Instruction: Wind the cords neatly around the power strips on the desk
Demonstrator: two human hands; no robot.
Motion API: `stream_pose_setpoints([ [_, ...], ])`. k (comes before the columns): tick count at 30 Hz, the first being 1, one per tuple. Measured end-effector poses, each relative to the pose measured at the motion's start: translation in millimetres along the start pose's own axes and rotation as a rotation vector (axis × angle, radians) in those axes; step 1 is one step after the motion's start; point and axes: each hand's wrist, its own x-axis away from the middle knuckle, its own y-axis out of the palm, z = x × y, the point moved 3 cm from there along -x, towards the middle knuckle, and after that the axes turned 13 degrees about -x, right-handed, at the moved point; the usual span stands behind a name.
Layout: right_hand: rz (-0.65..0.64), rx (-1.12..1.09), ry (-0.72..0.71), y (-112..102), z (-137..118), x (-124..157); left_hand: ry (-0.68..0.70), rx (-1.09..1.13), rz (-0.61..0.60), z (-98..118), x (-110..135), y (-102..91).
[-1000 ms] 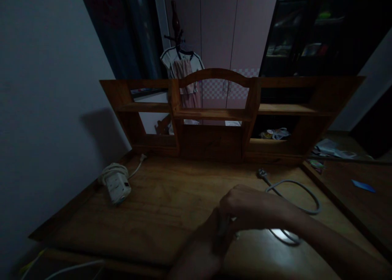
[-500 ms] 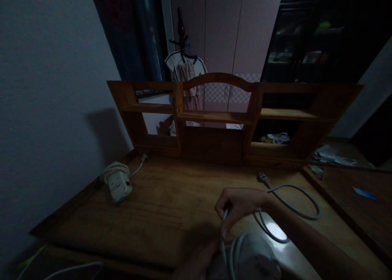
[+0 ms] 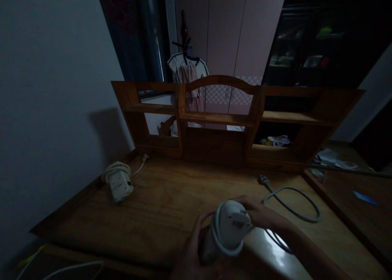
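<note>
A white handheld appliance [image 3: 228, 229] with its grey cord wound around it is held over the near part of the wooden desk [image 3: 159, 206]. My left hand [image 3: 192, 251] grips its lower body from the left. My right hand [image 3: 260, 212] is closed over its right side, pressing the cord against it. The loose rest of the cord [image 3: 294, 202] loops across the desk to the right and ends in a plug [image 3: 261, 178] near the hutch.
A wooden hutch [image 3: 226, 121] with shelves stands along the back of the desk. A white power strip [image 3: 119, 182] wrapped in its cable lies at the left by the wall. A lower surface to the right holds papers [image 3: 332, 157] and a blue item [image 3: 364, 197].
The appliance has come up into view and stands more upright. My right hand has carried the cord around it, and the loose loop on the desk has shortened slightly.
</note>
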Motion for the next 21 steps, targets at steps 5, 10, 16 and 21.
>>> stream_pose_setpoints([
  [5,0.217,0.277,0.005,6.7,-4.0,17.6,-0.055,0.024,0.249,-9.6,-2.3,-5.9],
  [10,0.413,0.793,-0.056,21.3,1.3,29.1,-0.25,0.246,0.267,-23.7,-6.6,-0.7],
  [16,0.279,1.31,-0.218,39.9,1.6,35.0,-0.405,0.328,0.287,-12.0,-7.6,8.5],
  [21,0.208,1.423,-0.236,51.0,-0.1,42.0,-0.516,0.342,0.335,-13.9,-10.3,6.8],
])
